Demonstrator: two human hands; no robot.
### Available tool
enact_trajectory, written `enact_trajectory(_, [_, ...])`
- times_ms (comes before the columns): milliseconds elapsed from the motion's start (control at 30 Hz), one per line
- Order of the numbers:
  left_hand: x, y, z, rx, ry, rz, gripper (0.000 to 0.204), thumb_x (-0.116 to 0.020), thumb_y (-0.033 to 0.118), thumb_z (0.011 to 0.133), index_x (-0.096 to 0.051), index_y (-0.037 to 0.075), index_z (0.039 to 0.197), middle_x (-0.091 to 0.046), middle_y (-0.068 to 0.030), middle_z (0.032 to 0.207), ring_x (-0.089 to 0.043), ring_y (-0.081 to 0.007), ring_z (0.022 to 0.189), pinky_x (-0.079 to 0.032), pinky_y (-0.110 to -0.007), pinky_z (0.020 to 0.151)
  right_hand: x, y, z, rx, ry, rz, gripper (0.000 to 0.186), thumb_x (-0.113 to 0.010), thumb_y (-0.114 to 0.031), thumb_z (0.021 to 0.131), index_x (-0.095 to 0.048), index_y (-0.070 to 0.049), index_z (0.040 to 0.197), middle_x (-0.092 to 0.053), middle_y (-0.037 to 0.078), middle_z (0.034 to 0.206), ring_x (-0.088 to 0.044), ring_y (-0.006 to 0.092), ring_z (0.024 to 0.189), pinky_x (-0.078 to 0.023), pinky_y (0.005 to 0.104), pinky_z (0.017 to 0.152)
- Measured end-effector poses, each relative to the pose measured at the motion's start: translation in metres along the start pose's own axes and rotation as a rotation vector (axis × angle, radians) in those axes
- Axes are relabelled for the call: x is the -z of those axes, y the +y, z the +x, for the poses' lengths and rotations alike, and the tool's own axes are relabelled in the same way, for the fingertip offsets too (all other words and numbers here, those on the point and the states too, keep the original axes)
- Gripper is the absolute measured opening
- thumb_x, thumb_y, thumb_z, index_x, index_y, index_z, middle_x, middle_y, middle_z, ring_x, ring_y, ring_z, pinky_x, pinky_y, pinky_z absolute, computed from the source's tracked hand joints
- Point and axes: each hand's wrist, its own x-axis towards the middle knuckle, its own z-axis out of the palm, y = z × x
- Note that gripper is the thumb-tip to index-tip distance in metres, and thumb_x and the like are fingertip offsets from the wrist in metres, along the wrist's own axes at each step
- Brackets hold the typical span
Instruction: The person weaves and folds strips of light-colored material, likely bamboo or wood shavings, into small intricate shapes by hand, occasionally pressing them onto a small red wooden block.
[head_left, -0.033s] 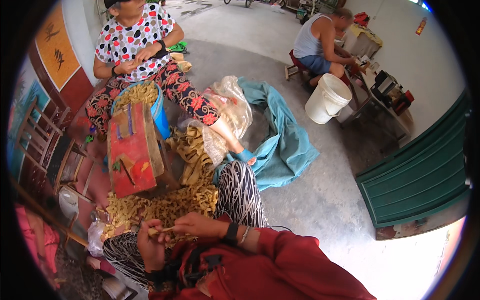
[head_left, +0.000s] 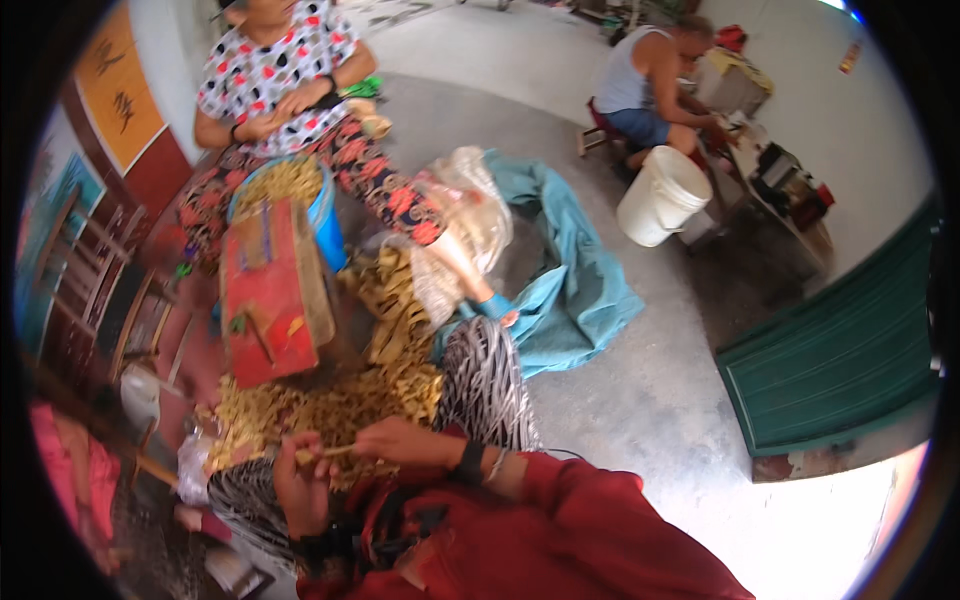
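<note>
While fingers (head_left: pixel 372 438) pinch, a strip (head_left: pixel 340 451) lies between them.

We find one view, taken by a wide fisheye camera worn on the person's head, the left of a side-by-side pair. We note that it faces down and forward, upright and unmirrored, over the left grip (head_left: pixel 302 484) and right grip (head_left: pixel 396 441), which lie near, low and left of the picture's middle. We record the red sleeve (head_left: pixel 565 505) at the lower edge, right of both grips. Beyond the grips, coverage runs past the white bucket (head_left: pixel 660 198) to the far floor (head_left: pixel 440 45). We observe straight edges bending at the green panel (head_left: pixel 830 340), well right of the grips.
</note>
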Motion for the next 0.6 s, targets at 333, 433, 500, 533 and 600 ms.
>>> enact_trajectory(333, [-0.017,-0.007,0.029,0.055,-0.185,-0.201,0.053,-0.039,0.046,0.097,-0.053,-0.002,0.115,-0.06,-0.0094,0.098,-0.054,-0.0117,0.064,-0.052,-0.03,0.065,0.023,-0.022,-0.001,-0.172,0.13,-0.092,0.03,-0.051,-0.023,0.094,-0.053,0.0,0.075,-0.046,0.008,0.062,-0.044,0.0162,0.058,-0.036,0.0295,0.055])
enact_trajectory(433, [-0.002,-0.021,0.029,0.165,-0.121,-0.12,0.059,-0.039,0.051,0.095,-0.05,-0.002,0.118,-0.061,-0.0099,0.098,-0.053,-0.0107,0.06,-0.052,-0.029,0.061,0.02,-0.016,0.002,-0.158,0.104,-0.24,0.028,-0.053,-0.021,0.093,-0.052,0.001,0.074,-0.044,0.009,0.061,-0.042,0.0177,0.056,-0.035,0.0307,0.053])
enact_trajectory(500, [0.0,-0.025,0.027,0.217,-0.05,-0.069,0.053,-0.043,0.048,0.095,-0.052,-0.002,0.113,-0.061,-0.008,0.085,-0.049,-0.008,0.051,-0.048,-0.025,0.051,0.017,-0.014,0.002,-0.144,0.15,-0.318,0.028,-0.054,-0.019,0.092,-0.05,0.001,0.074,-0.043,0.01,0.061,-0.041,0.0188,0.055,-0.034,0.0312,0.052])
enact_trajectory(533, [0.003,-0.024,0.027,0.241,-0.016,0.042,0.046,-0.044,0.044,0.096,-0.053,0.001,0.108,-0.06,-0.0058,0.078,-0.044,-0.0067,0.047,-0.044,-0.023,0.047,0.017,-0.011,0.003,-0.151,0.136,-0.331,0.026,-0.055,-0.018,0.092,-0.05,0.001,0.075,-0.041,0.01,0.062,-0.04,0.0186,0.056,-0.034,0.0312,0.053])
enact_trajectory(600, [0.003,-0.022,0.027,0.238,0.022,0.082,0.027,-0.051,0.031,0.095,-0.055,0.004,0.097,-0.052,-0.0003,0.064,-0.034,-0.0033,0.04,-0.035,-0.02,0.042,0.018,-0.01,0.005,-0.173,0.11,-0.307,0.026,-0.055,-0.018,0.092,-0.05,0.001,0.075,-0.042,0.009,0.062,-0.04,0.0173,0.056,-0.034,0.0311,0.053])
